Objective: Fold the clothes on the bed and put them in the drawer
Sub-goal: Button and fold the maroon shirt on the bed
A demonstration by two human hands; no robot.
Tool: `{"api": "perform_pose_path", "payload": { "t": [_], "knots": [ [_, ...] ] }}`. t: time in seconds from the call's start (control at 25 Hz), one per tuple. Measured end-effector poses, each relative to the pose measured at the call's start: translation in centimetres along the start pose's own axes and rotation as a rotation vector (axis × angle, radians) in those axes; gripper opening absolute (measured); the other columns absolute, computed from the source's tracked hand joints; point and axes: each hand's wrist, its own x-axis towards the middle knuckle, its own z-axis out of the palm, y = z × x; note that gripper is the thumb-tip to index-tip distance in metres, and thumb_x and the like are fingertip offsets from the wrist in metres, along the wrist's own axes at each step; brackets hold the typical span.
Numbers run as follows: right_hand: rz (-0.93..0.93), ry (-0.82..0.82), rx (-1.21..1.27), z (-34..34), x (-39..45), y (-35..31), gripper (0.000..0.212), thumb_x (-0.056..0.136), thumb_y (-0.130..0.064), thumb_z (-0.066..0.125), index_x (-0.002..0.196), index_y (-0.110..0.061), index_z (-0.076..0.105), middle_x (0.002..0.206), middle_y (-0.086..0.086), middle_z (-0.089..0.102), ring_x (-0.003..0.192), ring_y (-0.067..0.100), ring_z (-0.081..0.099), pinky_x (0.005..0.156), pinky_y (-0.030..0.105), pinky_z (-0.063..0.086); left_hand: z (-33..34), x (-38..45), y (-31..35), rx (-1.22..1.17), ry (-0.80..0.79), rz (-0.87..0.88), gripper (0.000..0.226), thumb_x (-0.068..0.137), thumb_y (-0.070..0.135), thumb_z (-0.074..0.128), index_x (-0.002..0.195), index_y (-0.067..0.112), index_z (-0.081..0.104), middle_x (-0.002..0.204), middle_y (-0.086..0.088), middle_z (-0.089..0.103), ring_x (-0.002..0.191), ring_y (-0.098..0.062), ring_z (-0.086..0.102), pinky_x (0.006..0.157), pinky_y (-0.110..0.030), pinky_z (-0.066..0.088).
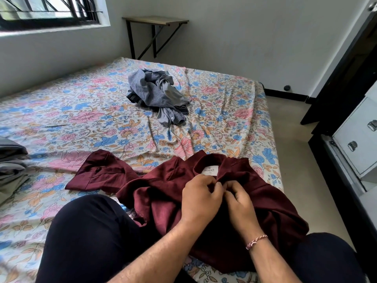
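Note:
A maroon shirt (163,186) lies spread on the floral bed (71,119) in front of my knees, collar and white label facing up. My left hand (201,199) and my right hand (238,201) pinch the shirt's front just below the collar, fingers closed on the fabric close together. One sleeve stretches out to the left. A crumpled heap of blue-grey clothes (157,94) sits farther back on the bed. White drawers (359,135) with metal handles stand at the right edge of the view.
Folded grey clothes (12,166) lie at the left edge of the bed. A small wall-mounted table (155,20) stands beyond the bed, a window at top left. Bare floor (295,160) runs between the bed and the dark cabinet frame on the right.

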Motion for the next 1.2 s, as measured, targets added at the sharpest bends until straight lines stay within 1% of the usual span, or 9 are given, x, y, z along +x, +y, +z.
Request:
{"api": "perform_pose_path", "payload": {
  "t": [0.2, 0.36, 0.44, 0.56, 0.68, 0.8, 1.0, 1.12, 1.2],
  "knots": [
    [-0.103, -0.045, 0.072, -0.2, 0.1, -0.6, 0.038, 0.091, -0.004, 0.071, 0.122, -0.025, 0.066, 0.115, -0.009, 0.075, 0.110, 0.010, 0.070, 0.096, 0.032, 0.054, -0.6, 0.6, 0.1, -0.197, -0.130, -0.060, 0.006, 0.086, 0.028, 0.065, 0.083, 0.031, 0.070, 0.084, 0.013, 0.067, 0.075, -0.003, 0.062, 0.077, -0.027, 0.054],
    [-0.046, 0.158, 0.145, 0.1, 0.3, -0.5, 0.034, 0.094, -0.003, 0.071, 0.122, -0.020, 0.071, 0.109, -0.013, 0.076, 0.107, -0.001, 0.070, 0.097, 0.021, 0.054, -0.7, -0.5, 0.7, -0.113, -0.268, 0.061, 0.033, 0.081, 0.023, 0.055, 0.111, 0.036, 0.064, 0.110, 0.016, 0.056, 0.092, -0.006, 0.062, 0.091, -0.033, 0.054],
    [-0.028, 0.201, 0.172, 0.0, 0.5, -0.7, 0.032, 0.093, -0.001, 0.071, 0.123, -0.014, 0.072, 0.107, -0.019, 0.074, 0.104, -0.010, 0.067, 0.091, 0.008, 0.050, -0.8, -1.0, 0.9, 0.073, -0.309, 0.173, 0.051, 0.083, 0.027, 0.052, 0.132, 0.039, 0.050, 0.122, 0.013, 0.056, 0.099, -0.021, 0.067, 0.088, -0.038, 0.055],
    [0.033, 0.226, 0.319, 0.2, 0.9, -1.2, 0.027, 0.094, 0.002, 0.068, 0.111, -0.018, 0.074, 0.102, -0.017, 0.078, 0.100, -0.006, 0.070, 0.085, 0.006, 0.050, -0.9, -1.1, 1.5, 0.354, -0.339, 0.243, 0.062, 0.092, 0.038, 0.053, 0.149, 0.035, 0.027, 0.119, -0.004, 0.070, 0.102, -0.039, 0.069, 0.082, -0.045, 0.052],
    [0.021, 0.209, 0.325, -0.4, 2.4, -2.0, 0.024, 0.093, -0.002, 0.072, 0.103, -0.024, 0.075, 0.101, -0.012, 0.079, 0.098, 0.003, 0.073, 0.083, 0.014, 0.055, -3.2, 1.4, 2.9, 0.417, -0.440, 0.343, 0.063, 0.094, 0.049, 0.060, 0.149, 0.032, 0.034, 0.115, -0.006, 0.073, 0.106, -0.036, 0.068, 0.084, -0.042, 0.052],
    [-0.007, 0.100, 0.065, -2.4, 4.7, -3.6, 0.012, 0.084, -0.024, 0.084, 0.094, -0.023, 0.078, 0.090, -0.008, 0.079, 0.089, 0.011, 0.075, 0.080, 0.027, 0.058, -7.3, 7.7, 2.8, 0.509, -0.550, 0.564, 0.046, 0.091, 0.053, 0.069, 0.133, 0.034, 0.062, 0.110, 0.003, 0.075, 0.100, -0.023, 0.070, 0.081, -0.035, 0.055],
    [-0.061, -0.394, -0.206, -6.2, 9.0, -7.1, 0.009, 0.086, -0.030, 0.082, 0.091, -0.023, 0.080, 0.091, 0.002, 0.079, 0.084, 0.014, 0.074, 0.080, 0.034, 0.055, -12.5, 16.1, 0.6, 0.371, -0.347, 0.682, 0.016, 0.092, 0.042, 0.073, 0.103, 0.034, 0.078, 0.100, 0.017, 0.075, 0.091, -0.006, 0.070, 0.078, -0.027, 0.054],
    [-0.029, -0.341, -0.111, -7.9, 11.7, -9.6, 0.027, 0.077, -0.034, 0.087, 0.085, -0.010, 0.078, 0.086, 0.022, 0.075, 0.071, 0.022, 0.069, 0.068, 0.032, 0.055, -13.8, 19.2, 0.3, 0.187, -0.446, 0.588, 0.012, 0.091, 0.036, 0.078, 0.101, 0.029, 0.079, 0.090, 0.023, 0.071, 0.086, 0.005, 0.066, 0.080, -0.025, 0.053],
    [0.028, -0.368, 0.041, -8.8, 13.4, -11.8, 0.056, 0.061, -0.048, 0.097, 0.090, -0.005, 0.078, 0.088, 0.025, 0.074, 0.071, 0.024, 0.069, 0.067, 0.032, 0.058, -13.8, 21.5, 1.2, 0.187, -0.458, 0.556, 0.014, 0.097, 0.029, 0.071, 0.106, 0.023, 0.080, 0.091, 0.020, 0.074, 0.087, 0.002, 0.068, 0.083, -0.028, 0.054]
  ]
}}
